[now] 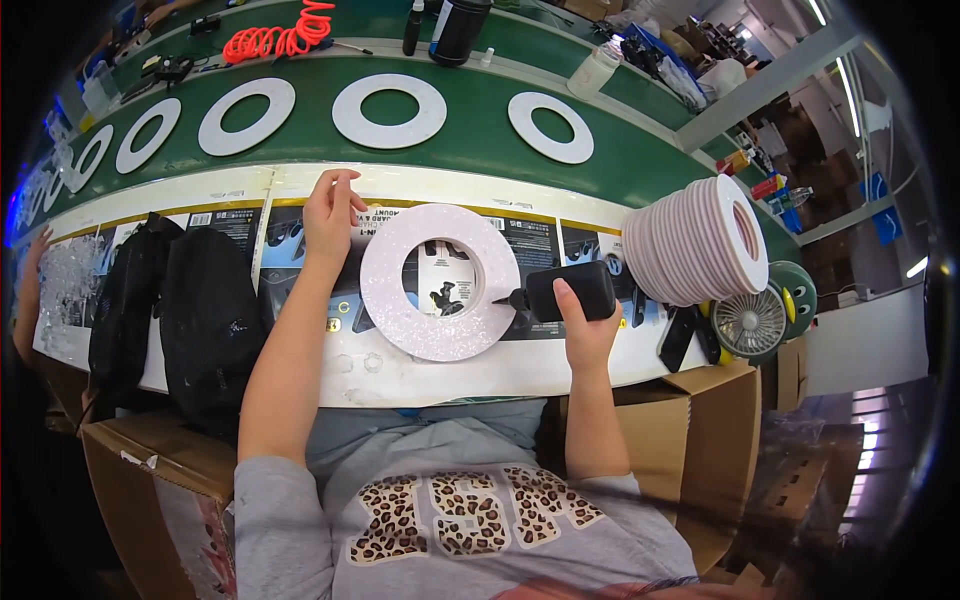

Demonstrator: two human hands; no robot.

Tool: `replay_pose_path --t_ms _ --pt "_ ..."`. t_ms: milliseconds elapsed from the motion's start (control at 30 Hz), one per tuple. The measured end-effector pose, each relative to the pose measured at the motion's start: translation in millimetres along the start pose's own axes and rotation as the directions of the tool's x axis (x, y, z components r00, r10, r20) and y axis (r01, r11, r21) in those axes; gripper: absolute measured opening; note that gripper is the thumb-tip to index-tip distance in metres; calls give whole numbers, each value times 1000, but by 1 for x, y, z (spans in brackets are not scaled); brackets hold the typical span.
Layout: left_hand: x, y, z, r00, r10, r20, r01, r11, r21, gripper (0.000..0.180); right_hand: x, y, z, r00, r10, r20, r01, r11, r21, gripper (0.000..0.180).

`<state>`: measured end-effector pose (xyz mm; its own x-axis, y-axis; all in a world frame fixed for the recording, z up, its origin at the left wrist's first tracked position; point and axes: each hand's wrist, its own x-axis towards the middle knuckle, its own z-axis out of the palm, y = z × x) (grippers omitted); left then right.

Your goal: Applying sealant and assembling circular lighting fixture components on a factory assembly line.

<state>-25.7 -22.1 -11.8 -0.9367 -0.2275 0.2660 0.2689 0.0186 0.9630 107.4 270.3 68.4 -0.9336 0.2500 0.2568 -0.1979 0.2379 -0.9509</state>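
Observation:
A white, speckled flat ring (395,315) lies in front of me on the printed cardboard sheet; its inner wall shows some thickness, and I cannot tell whether others lie under it. My right hand (592,325) grips a black squeeze bottle (568,293) tilted on its side. The bottle's narrow dark nozzle (512,299) points left over the ring's right band; whether it touches is unclear. My left hand (332,218) rests by the ring's upper left, empty, with loosely bent fingers apart.
A tall stack of white rings (685,245) leans at the right, beside a small fan (750,322). Several separate rings (350,113) lie along the green conveyor belt (470,165). Black bags (205,320) sit left; open cardboard boxes (720,450) stand below the table edge.

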Motion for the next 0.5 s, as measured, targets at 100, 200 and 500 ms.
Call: replay_pose_path --t_ms 100,200,500 --pt "0 0 0 1000 7 -1 -7 1000 13 23 0 1 0 1000 -6 11 6 1000 -2 15" --pt "0 -1 -1 1000 -6 -4 6 1000 8 22 -1 -1 1 1000 -17 7 17 999 -32 15" --pt "0 -2 -2 1000 -5 8 5 1000 14 21 -10 -9 3 996 10 83 -8 1000 -24 16"
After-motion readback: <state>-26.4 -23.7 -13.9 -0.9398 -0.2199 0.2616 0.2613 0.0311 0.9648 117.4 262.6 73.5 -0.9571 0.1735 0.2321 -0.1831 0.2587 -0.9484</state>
